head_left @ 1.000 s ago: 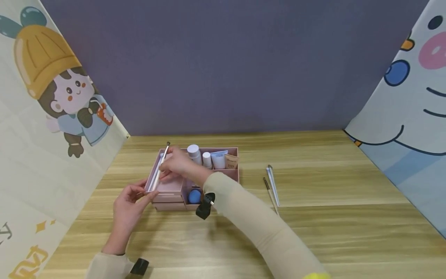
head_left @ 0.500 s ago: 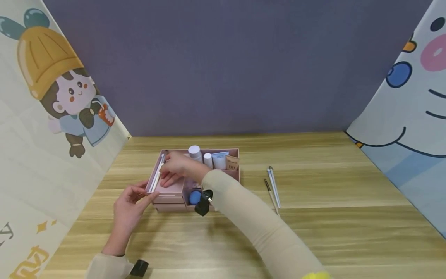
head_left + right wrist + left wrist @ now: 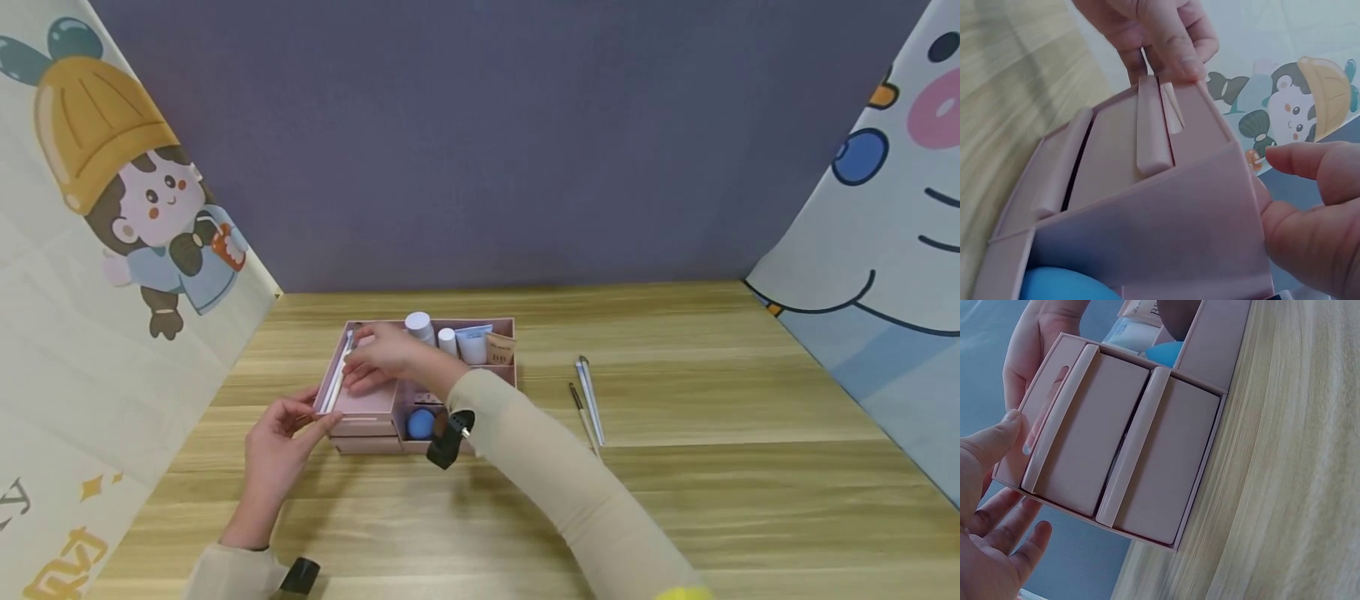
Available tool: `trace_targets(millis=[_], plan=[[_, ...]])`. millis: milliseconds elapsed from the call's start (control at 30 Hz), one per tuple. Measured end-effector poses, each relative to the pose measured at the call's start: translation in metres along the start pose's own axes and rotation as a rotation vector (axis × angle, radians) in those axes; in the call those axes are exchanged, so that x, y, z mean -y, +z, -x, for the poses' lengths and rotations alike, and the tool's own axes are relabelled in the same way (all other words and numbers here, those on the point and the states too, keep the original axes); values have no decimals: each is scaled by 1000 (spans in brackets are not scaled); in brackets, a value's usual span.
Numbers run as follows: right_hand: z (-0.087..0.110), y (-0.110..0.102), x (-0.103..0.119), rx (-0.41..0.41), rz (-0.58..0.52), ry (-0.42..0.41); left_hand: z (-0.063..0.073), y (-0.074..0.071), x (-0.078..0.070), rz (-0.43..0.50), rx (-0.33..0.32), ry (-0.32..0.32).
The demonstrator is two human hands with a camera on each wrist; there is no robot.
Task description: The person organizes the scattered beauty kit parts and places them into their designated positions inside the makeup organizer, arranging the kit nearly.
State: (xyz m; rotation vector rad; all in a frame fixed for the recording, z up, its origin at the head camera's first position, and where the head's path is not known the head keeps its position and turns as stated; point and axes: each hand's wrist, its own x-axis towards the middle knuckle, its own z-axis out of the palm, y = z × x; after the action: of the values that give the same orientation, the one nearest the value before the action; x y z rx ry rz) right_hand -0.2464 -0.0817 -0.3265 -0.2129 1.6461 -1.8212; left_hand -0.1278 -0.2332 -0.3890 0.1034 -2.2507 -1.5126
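While white brushes [image 3: 337, 386] are lined up along the left side of the pink box [image 3: 367, 403], its front left corner is gripped by the left hand [image 3: 279, 437]; the right hand [image 3: 381, 352] is held above them, fingers relaxed. A blue ball [image 3: 421, 424] is seated at the box's front, tubes [image 3: 473, 344] at its back, and loose brushes [image 3: 591, 402] are spread to its right.

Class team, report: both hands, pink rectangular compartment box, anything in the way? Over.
Left hand gripping pink rectangular box at front-left corner. Right hand over slim white-handled brushes inside. Beige-sleeved right arm partly hiding box.
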Motion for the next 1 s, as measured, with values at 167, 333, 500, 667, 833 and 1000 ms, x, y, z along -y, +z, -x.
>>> trace_targets(millis=[167, 333, 500, 667, 833, 1000], plan=[[9, -8, -5, 27, -25, -96, 0, 0, -1, 9, 6, -10], [23, -20, -8, 72, -14, -189, 1, 0, -2, -8, 10, -32], [38, -30, -4, 101, 1, -229, 1, -1, -3, -10, 6, -45], [54, -37, 1, 140, 22, -252, 1, -1, -2, 10, -5, -36], [64, -49, 0, 162, 51, -276, 0, -1, -2, -1, 1, -35], [78, -62, -4, 173, 38, -267, 1, -1, -2, -15, 17, -50]])
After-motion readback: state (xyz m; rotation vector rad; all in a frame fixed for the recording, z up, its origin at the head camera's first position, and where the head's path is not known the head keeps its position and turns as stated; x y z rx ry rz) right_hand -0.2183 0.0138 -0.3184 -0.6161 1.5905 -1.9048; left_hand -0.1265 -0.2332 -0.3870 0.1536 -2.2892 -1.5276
